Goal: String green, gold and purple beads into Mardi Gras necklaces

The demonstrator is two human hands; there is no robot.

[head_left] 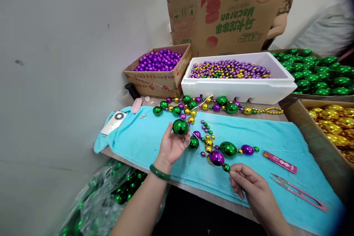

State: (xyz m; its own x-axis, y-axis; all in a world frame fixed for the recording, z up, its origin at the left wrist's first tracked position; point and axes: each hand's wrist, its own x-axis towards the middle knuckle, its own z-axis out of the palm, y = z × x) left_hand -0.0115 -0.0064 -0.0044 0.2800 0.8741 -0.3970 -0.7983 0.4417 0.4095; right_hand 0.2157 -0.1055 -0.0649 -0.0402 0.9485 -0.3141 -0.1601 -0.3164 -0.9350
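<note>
My left hand (172, 148), with a green bangle (159, 172) at the wrist, is closed around a large shiny green bead (180, 127). A thin cord runs from this bead toward the strung beads at the right. With thumb and fingers, my right hand (250, 184) pinches the strand end beside a small green bead (226, 167). Next to that bead is a large purple bead (216, 158), followed by small gold beads. Behind lies another strung piece with a big green bead (228, 149) and a purple bead (247, 150). Everything rests on a turquoise towel (138, 136).
Pink thread snips (300, 193) and a pink packet (280, 162) lie at right. Behind stand a white foam box (235, 90) and a carton of purple beads (159, 61). A phone (114, 122) lies left. A gold-bead carton (309, 118) stands right; a person's arm (278, 25) shows behind cardboard.
</note>
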